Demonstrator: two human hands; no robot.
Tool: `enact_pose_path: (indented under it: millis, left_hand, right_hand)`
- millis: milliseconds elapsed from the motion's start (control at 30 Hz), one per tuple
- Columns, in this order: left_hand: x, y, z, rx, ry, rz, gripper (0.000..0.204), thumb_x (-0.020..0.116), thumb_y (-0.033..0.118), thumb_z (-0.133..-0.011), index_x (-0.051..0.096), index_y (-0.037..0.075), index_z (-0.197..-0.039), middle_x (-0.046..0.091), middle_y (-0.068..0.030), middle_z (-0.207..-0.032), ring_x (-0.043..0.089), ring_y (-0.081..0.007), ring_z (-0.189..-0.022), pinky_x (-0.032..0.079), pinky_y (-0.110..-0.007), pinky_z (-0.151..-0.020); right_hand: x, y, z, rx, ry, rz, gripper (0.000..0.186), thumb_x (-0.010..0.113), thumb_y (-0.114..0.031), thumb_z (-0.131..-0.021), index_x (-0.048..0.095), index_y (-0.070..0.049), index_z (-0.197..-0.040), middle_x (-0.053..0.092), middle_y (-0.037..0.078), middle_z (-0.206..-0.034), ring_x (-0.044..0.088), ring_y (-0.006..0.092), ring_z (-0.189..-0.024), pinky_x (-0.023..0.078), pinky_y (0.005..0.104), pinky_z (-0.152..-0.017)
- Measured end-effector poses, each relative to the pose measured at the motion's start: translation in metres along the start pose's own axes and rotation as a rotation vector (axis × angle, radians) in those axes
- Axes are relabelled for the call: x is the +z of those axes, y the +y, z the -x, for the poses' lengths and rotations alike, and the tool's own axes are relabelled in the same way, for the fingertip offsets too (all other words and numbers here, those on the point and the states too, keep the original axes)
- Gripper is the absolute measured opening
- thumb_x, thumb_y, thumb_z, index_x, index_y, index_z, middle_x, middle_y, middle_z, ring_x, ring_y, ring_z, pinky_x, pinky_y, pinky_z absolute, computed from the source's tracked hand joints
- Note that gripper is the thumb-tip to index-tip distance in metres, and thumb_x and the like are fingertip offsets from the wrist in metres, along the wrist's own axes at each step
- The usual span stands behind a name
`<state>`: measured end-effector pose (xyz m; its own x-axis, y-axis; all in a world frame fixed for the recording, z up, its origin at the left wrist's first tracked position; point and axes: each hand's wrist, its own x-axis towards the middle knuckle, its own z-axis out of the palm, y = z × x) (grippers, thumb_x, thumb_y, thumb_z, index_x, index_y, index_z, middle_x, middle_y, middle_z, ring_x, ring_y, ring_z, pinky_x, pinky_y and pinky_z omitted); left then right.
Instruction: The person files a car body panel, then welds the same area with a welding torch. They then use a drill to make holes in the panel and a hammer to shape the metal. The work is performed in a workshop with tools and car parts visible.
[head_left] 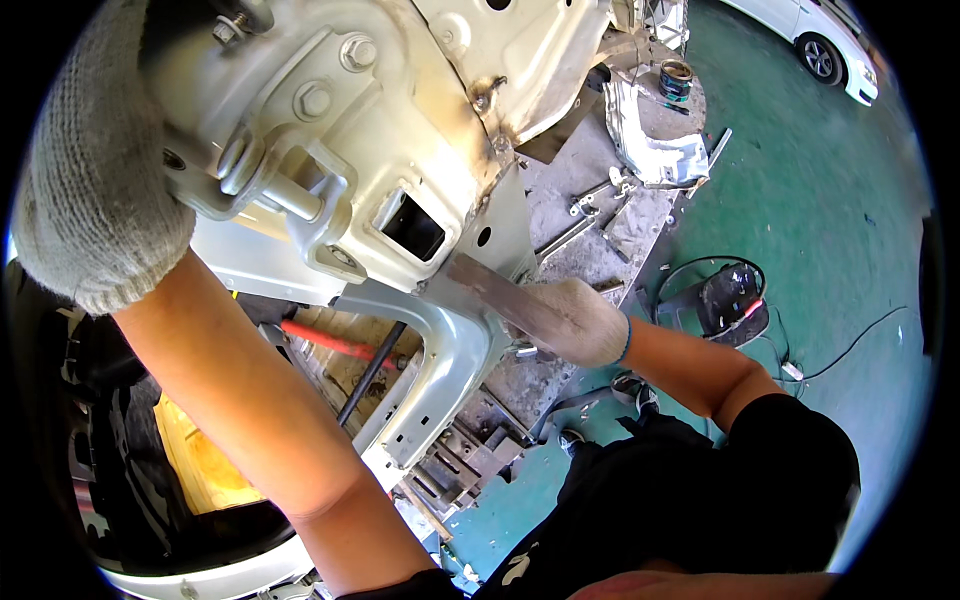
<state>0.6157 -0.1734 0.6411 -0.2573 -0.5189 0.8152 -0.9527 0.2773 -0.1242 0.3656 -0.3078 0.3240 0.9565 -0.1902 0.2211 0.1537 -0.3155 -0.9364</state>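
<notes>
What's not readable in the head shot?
All in the head view:
- Left hand: fingertips out of sight past the top edge; grip unclear.
- Flat bar: held end hidden inside the right hand.
- Square opening: depths lost in shadow.
- White car: partly cut off by the top edge.

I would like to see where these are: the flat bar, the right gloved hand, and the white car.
Flat bar [497, 295]: head view, on its exposed flat face.
Right gloved hand [584, 322]: head view, mid-glove.
White car [808, 22]: head view, bodywork above the wheel.
</notes>
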Motion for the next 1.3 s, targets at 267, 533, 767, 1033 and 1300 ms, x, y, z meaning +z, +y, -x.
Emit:
enact_pose_path:
  millis: [267, 533, 767, 1033, 1300]
  left_hand:
    - [0.004, 0.005, -0.001, -0.003, -0.151, 0.021, 0.050, 0.047, 0.026, -0.096, 0.059, -0.012, -0.126, 0.066, -0.0284, -0.118, 0.065, -0.0358, -0.113, 0.052, -0.045, -0.104]
    - [0.002, 0.008, -0.003, -0.010, -0.204, 0.024, 0.048, 0.048, 0.024, -0.096, 0.060, -0.012, -0.125, 0.066, -0.0277, -0.118, 0.064, -0.0354, -0.114, 0.051, -0.044, -0.104]
    - [0.003, 0.010, -0.001, -0.017, -0.231, 0.018, 0.046, 0.049, 0.023, -0.096, 0.060, -0.011, -0.125, 0.066, -0.0272, -0.118, 0.064, -0.0350, -0.114, 0.051, -0.044, -0.105]
    - [0.004, 0.011, -0.001, -0.020, -0.236, 0.010, 0.044, 0.049, 0.021, -0.096, 0.061, -0.011, -0.124, 0.067, -0.0265, -0.119, 0.064, -0.0346, -0.115, 0.050, -0.044, -0.105]
    - [0.004, 0.011, -0.001, -0.023, -0.220, 0.008, 0.043, 0.050, 0.020, -0.096, 0.062, -0.010, -0.124, 0.067, -0.0258, -0.119, 0.064, -0.0342, -0.116, 0.050, -0.044, -0.106]
  right_hand:
    - [-0.003, 0.013, 0.009, -0.070, 0.035, -0.057, 0.045, 0.062, -0.041, -0.100, 0.064, 0.003, -0.108, 0.065, 0.021, -0.080, 0.068, 0.0317, -0.074, 0.053, 0.0416, -0.069]
    - [-0.007, -0.004, -0.007, -0.227, 0.162, -0.058, 0.029, 0.076, -0.024, -0.090, 0.064, -0.002, -0.104, 0.068, 0.014, -0.089, 0.067, 0.0373, -0.077, 0.055, 0.0441, -0.071]
    - [0.002, 0.020, -0.023, -0.465, 0.311, 0.493, 0.021, 0.070, -0.022, -0.091, 0.065, -0.005, -0.102, 0.066, 0.013, -0.085, 0.068, 0.0367, -0.075, 0.055, 0.0446, -0.069]
    - [0.006, 0.044, -0.027, -0.537, 0.351, 0.433, 0.046, 0.073, -0.013, -0.077, 0.068, -0.007, -0.122, 0.066, 0.005, -0.102, 0.063, 0.0247, -0.076, 0.054, 0.0369, -0.063]
    - [0.006, 0.029, -0.028, -0.475, 0.374, 0.498, 0.024, 0.075, -0.022, -0.084, 0.065, -0.008, -0.102, 0.062, 0.012, -0.077, 0.065, 0.0333, -0.066, 0.053, 0.0428, -0.059]
